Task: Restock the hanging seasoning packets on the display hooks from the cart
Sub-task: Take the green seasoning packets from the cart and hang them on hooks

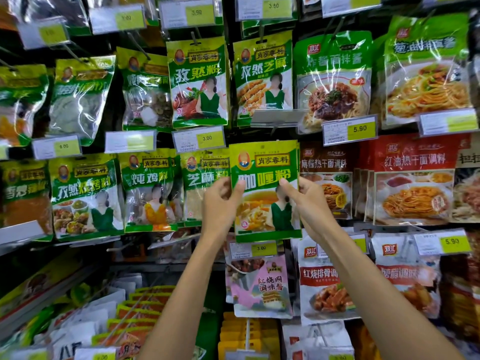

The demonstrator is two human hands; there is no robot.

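A green and yellow curry-powder seasoning packet [265, 162] is held upright in front of the display, at the centre of the view. My left hand [220, 203] pinches its left edge with thumb on the front. My right hand [309, 201] pinches its right edge the same way. More packets seem stacked behind the front one. The hole at the packet's top sits just below a tilted clear price holder [275, 116]. The hook itself is hidden behind the packet.
Rows of hanging packets fill the wall: green seasoning packets [198, 81] above and left, noodle-sauce packets [413, 188] to the right, a pink packet [259, 284] below. Yellow price tags [207, 139] stick out on hook ends. Stock lies in shelves [140, 313] lower left.
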